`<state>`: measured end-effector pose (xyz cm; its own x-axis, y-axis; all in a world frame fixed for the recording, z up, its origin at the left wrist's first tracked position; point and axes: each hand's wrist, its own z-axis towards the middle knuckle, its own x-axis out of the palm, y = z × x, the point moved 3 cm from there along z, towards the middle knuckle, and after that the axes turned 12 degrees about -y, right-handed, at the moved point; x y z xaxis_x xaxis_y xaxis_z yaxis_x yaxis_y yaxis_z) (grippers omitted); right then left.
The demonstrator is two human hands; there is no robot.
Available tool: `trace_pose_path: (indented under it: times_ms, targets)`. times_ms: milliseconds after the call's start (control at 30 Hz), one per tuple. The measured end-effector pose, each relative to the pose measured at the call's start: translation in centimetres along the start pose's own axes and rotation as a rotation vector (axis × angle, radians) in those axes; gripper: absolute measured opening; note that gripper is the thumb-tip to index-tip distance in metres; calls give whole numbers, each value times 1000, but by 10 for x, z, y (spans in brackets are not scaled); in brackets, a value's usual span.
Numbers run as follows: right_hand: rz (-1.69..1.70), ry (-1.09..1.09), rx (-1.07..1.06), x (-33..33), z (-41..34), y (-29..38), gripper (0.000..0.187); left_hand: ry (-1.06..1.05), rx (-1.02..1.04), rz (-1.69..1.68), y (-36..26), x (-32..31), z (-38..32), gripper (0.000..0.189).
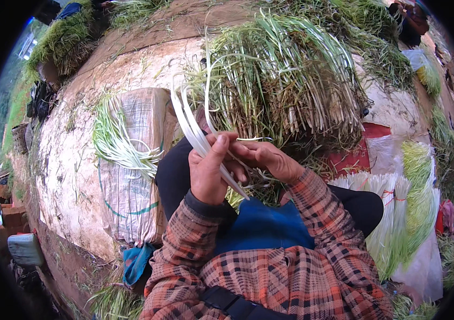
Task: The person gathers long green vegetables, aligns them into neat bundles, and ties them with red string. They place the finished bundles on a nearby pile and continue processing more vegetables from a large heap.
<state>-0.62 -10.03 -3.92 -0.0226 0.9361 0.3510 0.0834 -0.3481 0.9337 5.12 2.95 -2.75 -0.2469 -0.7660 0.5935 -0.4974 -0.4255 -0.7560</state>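
My left hand (210, 172) grips a few long white-stemmed greens (189, 120), perhaps garlic chives or young garlic. Their leafy ends point up and away, and the pale butts slant down past my palm. My right hand (273, 158) meets it from the right, fingers bent, with thin strands passing around the fingertips. Whether those fingers pinch a strand is hidden. Just beyond my hands lies a large heap of untrimmed stalks (287, 88) with brown, withered leaves. To the left, a loose bunch of clean stalks (120, 138) rests on a stuffed woven sack (128, 196).
On my right, tied bundles of white stalks (389, 200) lie on plastic sheeting (421, 278). A blue cloth (269, 224) covers my lap between bent knees. More greens (64, 46) are piled at the far left. Another person (411, 22) is partly visible at the far right.
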Motion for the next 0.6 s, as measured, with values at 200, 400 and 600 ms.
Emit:
trace_pose_path:
  times_ms: [200, 400, 600]
  targets:
    - [9, -314, 215, -62, -24, -60, 17, -192, 187, -55, -46, -30, 10, 26]
    - [-804, -662, 277, -120, -31, -105, 16, -209, 188, 6, -41, -31, 15, 27]
    - [-1804, -535, 437, -131, -42, -112, 19, -170, 108, -7, -24, -15, 15, 25]
